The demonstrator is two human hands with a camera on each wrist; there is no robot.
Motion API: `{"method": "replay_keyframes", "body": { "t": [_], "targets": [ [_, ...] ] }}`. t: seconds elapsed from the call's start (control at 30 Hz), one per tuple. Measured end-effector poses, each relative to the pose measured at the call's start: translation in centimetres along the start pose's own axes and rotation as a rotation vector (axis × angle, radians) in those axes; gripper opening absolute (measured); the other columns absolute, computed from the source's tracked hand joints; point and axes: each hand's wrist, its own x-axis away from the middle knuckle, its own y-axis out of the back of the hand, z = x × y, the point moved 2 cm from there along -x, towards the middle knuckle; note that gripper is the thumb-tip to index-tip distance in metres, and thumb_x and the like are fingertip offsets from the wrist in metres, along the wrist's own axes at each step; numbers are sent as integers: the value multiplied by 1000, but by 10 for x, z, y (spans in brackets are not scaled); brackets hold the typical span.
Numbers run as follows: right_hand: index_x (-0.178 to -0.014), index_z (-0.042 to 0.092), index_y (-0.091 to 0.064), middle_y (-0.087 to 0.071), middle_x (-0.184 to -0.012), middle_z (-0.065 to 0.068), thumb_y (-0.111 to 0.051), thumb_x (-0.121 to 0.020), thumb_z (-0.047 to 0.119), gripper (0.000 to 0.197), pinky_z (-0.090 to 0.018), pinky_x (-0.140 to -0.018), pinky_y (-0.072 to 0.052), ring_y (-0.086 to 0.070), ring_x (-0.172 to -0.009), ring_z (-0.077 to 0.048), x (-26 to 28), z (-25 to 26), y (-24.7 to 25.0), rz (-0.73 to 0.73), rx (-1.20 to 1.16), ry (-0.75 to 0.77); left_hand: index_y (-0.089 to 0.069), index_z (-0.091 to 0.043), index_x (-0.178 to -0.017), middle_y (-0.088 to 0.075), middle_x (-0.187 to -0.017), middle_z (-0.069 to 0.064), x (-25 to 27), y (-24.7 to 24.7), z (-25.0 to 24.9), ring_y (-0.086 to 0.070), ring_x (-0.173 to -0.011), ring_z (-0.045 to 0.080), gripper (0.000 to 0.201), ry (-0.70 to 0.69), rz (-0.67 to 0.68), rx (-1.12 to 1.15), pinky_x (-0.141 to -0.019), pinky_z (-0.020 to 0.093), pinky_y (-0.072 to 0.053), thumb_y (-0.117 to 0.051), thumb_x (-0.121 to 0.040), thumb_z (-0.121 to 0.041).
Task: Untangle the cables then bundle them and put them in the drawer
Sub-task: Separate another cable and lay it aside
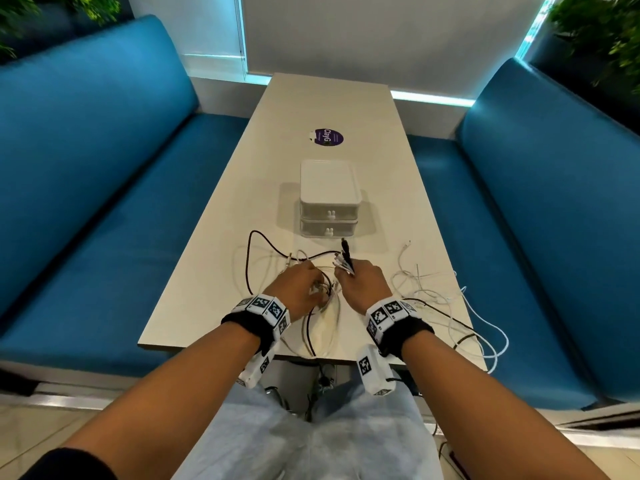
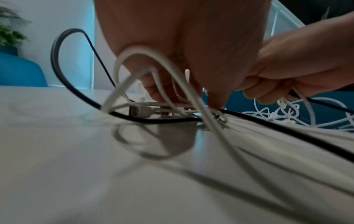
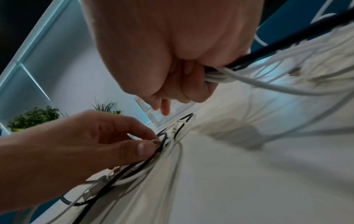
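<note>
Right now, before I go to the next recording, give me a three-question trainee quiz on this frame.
1. True or false: the drawer unit has a drawer pulled out.
2. The right hand grips: A) one black cable, B) several cable ends, C) nothing?
3. What is the left hand doing?

Key: 1 false, both drawers are closed. 2 B. 3 pinching cables in the tangle on the table.

Long pale beige worktop [image 1: 408, 188]. Small white plastic two-drawer box [image 1: 328, 199] sits mid-worktop, both drawers closed. Round purple sticker [image 1: 327, 137] beyond the box. Tangle of thin white cables [image 1: 429, 289] and one black cable [image 1: 258, 237] lies just nearer than the box.
</note>
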Motion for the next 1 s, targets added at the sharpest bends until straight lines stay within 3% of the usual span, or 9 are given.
{"method": "replay_keyframes", "body": {
  "t": [0.13, 0.27, 0.43, 0.63, 0.7, 0.77, 0.9, 1.0],
  "targets": [
    [-103, 5, -67, -67, -105, -19, -56, -89, 32, 33, -33, -75, -46, -62, -102, -38, -12, 5, -13, 118, 111, -52, -68, -20, -100, -58, -106, 1, 1, 1, -2, -57, -96, 21, 15, -13, 6, 55, -82, 33, -46, -68, -85, -25],
    [-106, 3, -66, -66, -108, -20, -55, -89, 25, 30, -34, -77, -47, -61, -103, -38, -16, 5, -13, 130, 120, -76, -71, -14, -100, -64, -105, 3, 1, 2, -4, -60, -99, 24, 14, -57, 13, 50, -83, 34, -47, -68, -87, -18],
    [-91, 4, -64, -62, -86, -15, -55, -85, 28, 27, -29, -65, -39, -58, -82, -33, -10, -1, 6, 80, -38, -166, -72, -28, -107, -65, -113, -6, 1, 3, -8, -47, -111, 29, 25, -12, -40, -406, -90, 41, -35, -54, -91, -22],
    [-70, 11, -55, -57, -69, -5, -56, -84, 23, 18, -25, -51, -35, -56, -70, -28, 6, -11, 44, 58, -172, -212, -70, -26, -105, -58, -117, -5, -1, 6, -15, -39, -112, 29, 27, 71, -25, -517, -90, 41, -30, -57, -82, -19],
    [-70, 12, -54, -56, -67, -4, -56, -84, 23, 18, -25, -51, -35, -55, -69, -26, 10, -13, 47, 60, -187, -212, -68, -26, -113, -54, -123, -5, -1, 5, -28, -37, -116, 28, 34, 15, -61, -459, -92, 41, -29, -58, -82, -17],
    [-68, 12, -53, -56, -66, -4, -56, -83, 22, 18, -27, -53, -36, -54, -67, -26, 14, -12, 47, 50, -200, -207, -65, -29, -121, -57, -124, -6, -1, 4, -45, -38, -118, 27, 34, -61, -65, -349, -95, 43, -28, -50, -90, -26],
    [-76, 10, -61, -61, -72, -6, -55, -82, 22, 15, -29, -58, -40, -59, -74, -27, 20, -14, 47, 24, -234, -219, -60, -32, -118, -67, -98, -4, 0, -9, -66, -48, -107, 23, 39, -103, 91, -224, -91, 43, -26, -32, -98, -50],
    [-76, 11, -62, -62, -72, -5, -57, -82, 26, 17, -30, -61, -43, -59, -75, -27, 21, -19, 49, 14, -285, -235, -58, -31, -118, -71, -95, -3, 2, -16, -68, -58, -96, 23, 24, -142, 112, -220, -87, 38, -25, -40, -102, -32]
  ]
}}
